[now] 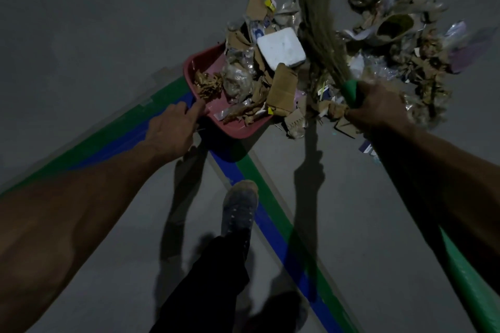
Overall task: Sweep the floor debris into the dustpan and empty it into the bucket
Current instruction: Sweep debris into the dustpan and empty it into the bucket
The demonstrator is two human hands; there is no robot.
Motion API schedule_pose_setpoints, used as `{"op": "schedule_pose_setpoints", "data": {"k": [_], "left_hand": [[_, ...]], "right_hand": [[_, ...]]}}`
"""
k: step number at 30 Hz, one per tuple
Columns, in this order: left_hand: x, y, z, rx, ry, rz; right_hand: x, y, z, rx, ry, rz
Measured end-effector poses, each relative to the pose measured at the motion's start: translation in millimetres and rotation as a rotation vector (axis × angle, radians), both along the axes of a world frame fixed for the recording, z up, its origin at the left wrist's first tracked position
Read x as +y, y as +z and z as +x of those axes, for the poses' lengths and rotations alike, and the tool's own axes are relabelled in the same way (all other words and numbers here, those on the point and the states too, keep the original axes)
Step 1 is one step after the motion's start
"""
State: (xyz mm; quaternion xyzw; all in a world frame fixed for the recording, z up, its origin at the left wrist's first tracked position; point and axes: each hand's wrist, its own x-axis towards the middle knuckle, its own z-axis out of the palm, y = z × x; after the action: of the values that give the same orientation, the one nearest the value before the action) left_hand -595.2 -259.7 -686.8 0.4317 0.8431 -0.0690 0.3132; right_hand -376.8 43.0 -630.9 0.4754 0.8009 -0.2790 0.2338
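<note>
here the left hand (173,127) grips the dustpan (213,89) rim, the right hand (378,103) clenches the broom (319,21).

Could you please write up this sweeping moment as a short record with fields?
left hand: left hand holds the rear edge of the red dustpan
right hand: right hand grips the broom at its green handle
dustpan contents: cardboard scraps, crumpled plastic; a white foam block sits at its open mouth
debris pile: debris pile on the floor beyond the broom, not yet in the pan
floor: grey, with blue and green tape lines
bucket: not in view
</note>
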Motion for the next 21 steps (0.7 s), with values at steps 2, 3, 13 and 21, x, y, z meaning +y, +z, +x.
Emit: {"op": "schedule_pose_setpoints", "data": {"k": [2, 3, 13, 21], "left_hand": [[6.4, -1.8, 0.8, 0.003, 0.009, -0.008], [8.7, -2.2, 0.9, 0.003, 0.011, -0.016], [17.8, 11.7, 2.5, -0.057, 0.059, -0.073], [16.0, 8.3, 9.7, -0.024, 0.069, -0.127]], "right_hand": [[-12.5, -2.1, 7.2, -0.001, 0.000, -0.018], [-19.7, -2.8, 10.8, -0.010, 0.018, -0.019], [-67.0, 13.0, 45.3, 0.069, 0.033, -0.020], [-29.7, 0.5, 16.7, 0.038, 0.055, -0.036]]}}
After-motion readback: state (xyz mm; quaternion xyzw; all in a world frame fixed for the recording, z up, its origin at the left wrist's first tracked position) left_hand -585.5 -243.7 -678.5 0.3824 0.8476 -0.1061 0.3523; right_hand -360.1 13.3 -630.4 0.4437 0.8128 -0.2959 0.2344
